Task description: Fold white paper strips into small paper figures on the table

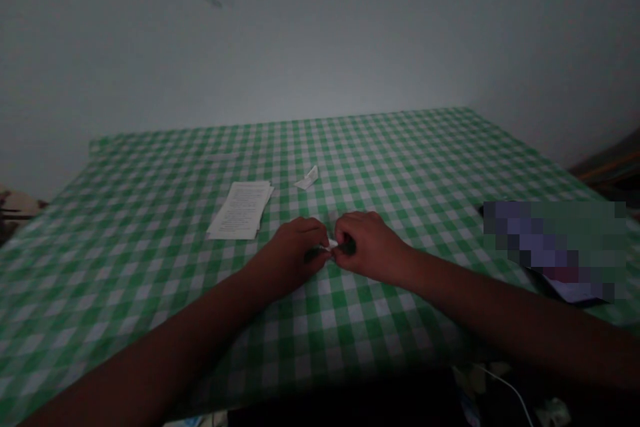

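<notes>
Close together over the middle of the table, my left hand and my right hand both pinch a small piece of folded white paper. Most of the paper is hidden by my fingers, so its full shape does not show. Beyond my hands lies a folded paper boat, tilted on the cloth. To the left of my left hand is a stack of printed paper sheets, slightly fanned at its right edge.
A green-and-white checked tablecloth covers the table, which meets a pale wall at the back. On the right lies a dark-edged flat device, partly blurred out. A white cable hangs below the front edge.
</notes>
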`<act>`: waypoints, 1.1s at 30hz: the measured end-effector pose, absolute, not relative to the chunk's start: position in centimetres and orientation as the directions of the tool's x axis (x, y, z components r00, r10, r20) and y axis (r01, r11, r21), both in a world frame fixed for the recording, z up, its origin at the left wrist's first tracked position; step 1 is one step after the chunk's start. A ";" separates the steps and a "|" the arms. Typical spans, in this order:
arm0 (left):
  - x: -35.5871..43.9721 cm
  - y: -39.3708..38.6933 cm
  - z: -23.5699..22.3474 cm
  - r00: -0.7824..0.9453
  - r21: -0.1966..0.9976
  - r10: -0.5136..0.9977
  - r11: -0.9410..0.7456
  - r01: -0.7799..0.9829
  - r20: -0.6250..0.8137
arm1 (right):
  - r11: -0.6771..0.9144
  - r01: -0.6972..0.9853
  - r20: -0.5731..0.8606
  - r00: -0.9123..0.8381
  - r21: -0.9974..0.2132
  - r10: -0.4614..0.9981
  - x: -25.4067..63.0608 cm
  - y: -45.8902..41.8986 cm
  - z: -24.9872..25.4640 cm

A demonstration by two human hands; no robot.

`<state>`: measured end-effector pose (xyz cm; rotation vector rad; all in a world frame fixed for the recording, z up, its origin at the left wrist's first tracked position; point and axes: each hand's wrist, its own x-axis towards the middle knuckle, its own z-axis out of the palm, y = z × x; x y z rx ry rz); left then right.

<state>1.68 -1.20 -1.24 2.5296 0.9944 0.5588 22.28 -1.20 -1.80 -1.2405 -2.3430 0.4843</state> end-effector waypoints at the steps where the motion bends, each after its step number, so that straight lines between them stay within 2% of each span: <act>1: 1.7 -1.2 -1.2 0.674 0.465 0.704 -0.685 0.561 0.223 | 0.520 0.691 0.206 -0.488 -0.502 0.848 22.3 -1.1 -1.8; 7: 1.6 -1.2 -1.4 0.669 0.460 0.705 -0.687 0.562 0.235 | 0.470 0.713 0.208 -0.428 -0.520 0.879 22.9 0.3 -1.9; 13: 1.4 -1.1 -1.5 0.703 0.453 0.674 -0.712 0.537 0.226 | 0.567 0.636 0.254 -0.519 -0.523 0.816 23.4 0.5 -2.2; 17: 1.2 -0.9 -1.5 0.739 0.440 0.632 -0.747 0.499 0.234 | 0.629 0.607 0.235 -0.602 -0.485 0.763 23.5 0.0 -1.8; 33: 1.6 -1.3 -1.5 0.732 0.421 0.644 -0.741 0.523 0.223 | 0.649 0.541 0.199 -0.666 -0.535 0.719 24.0 0.9 -2.0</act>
